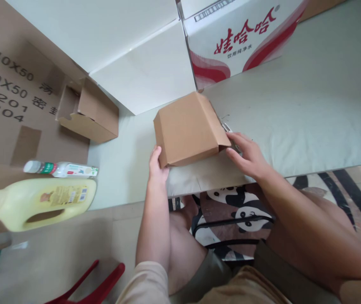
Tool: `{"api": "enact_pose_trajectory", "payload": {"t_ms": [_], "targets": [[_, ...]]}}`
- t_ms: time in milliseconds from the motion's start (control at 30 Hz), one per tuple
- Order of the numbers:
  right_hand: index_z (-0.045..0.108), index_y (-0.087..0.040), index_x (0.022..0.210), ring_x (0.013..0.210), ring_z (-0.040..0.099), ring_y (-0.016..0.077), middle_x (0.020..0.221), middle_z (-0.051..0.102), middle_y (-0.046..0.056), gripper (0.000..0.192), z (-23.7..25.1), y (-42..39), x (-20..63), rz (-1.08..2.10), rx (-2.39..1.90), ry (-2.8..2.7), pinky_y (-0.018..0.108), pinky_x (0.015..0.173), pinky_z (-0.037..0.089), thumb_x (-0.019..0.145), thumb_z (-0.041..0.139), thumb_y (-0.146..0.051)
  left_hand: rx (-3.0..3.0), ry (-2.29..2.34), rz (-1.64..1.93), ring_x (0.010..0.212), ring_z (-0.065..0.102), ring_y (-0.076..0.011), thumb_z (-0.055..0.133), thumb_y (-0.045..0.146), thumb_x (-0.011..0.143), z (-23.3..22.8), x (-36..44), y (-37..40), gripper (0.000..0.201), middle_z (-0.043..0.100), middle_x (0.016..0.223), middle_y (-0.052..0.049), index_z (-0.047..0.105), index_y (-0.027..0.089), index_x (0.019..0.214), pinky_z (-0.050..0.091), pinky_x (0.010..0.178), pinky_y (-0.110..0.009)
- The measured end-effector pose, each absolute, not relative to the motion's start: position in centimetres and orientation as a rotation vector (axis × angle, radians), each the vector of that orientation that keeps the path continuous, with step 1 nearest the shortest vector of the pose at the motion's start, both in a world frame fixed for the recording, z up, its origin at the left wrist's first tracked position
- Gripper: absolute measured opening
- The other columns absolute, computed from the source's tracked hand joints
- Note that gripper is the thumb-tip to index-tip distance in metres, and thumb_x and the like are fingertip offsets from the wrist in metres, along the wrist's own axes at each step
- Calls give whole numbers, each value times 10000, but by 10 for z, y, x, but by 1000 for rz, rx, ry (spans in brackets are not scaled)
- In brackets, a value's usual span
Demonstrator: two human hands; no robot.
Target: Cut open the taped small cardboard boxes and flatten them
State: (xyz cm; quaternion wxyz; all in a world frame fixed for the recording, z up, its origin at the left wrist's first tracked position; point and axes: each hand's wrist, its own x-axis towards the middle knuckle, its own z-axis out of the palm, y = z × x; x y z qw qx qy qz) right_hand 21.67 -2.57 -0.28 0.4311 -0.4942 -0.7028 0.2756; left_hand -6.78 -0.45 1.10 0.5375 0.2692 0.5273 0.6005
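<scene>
Both hands steady a small brown box (pixel 188 128) at the table's (pixel 310 105) near edge: left hand (pixel 157 168) fingers curled on its corner, right hand (pixel 246 154) fingers flat beside it. Left lie a yellow jug (pixel 41 202), a slim bottle (pixel 61 169), an open carton (pixel 88 112). Behind, cardboard (pixel 9 93) marked "40X50" and a red-lettered case (pixel 240 38).

I read "娃哈哈" in red, with "饮用纯净水" beneath it, on the white carton (pixel 240 40). The flat brown cardboard (pixel 12 97) carried "40X50" twice, then "201" and "304". The bottle labels were too blurred for me.
</scene>
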Motion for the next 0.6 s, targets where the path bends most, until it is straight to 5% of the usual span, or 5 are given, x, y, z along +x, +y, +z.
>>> {"api": "enact_pose_trajectory", "payload": {"t_ms": [200,433,600], "targets": [[292,-211,1607,1340,547,345,1434,598,157,744,1,-26,215,726,-1120,-1762,505,1112,441,958,474,-525,697,1240,1557,750,666,-197,803,379,645,11,-74,-3,281,702,800,-7,636,214,799,489,678,-295],[408,-214,1529,861,659,259,1056,688,115,665,6,-27,213,826,-1069,-1741,437,858,548,960,466,-554,631,1196,1504,745,662,-189,809,392,675,8,-71,-3,279,702,821,-2,622,228,802,491,645,-278],[385,-253,1525,780,643,233,999,669,75,636,-2,-25,212,792,-1026,-1710,469,858,542,946,523,-476,638,1254,1497,781,687,-197,871,447,626,6,-70,-1,390,728,888,-19,655,219,858,501,648,-276]]}}
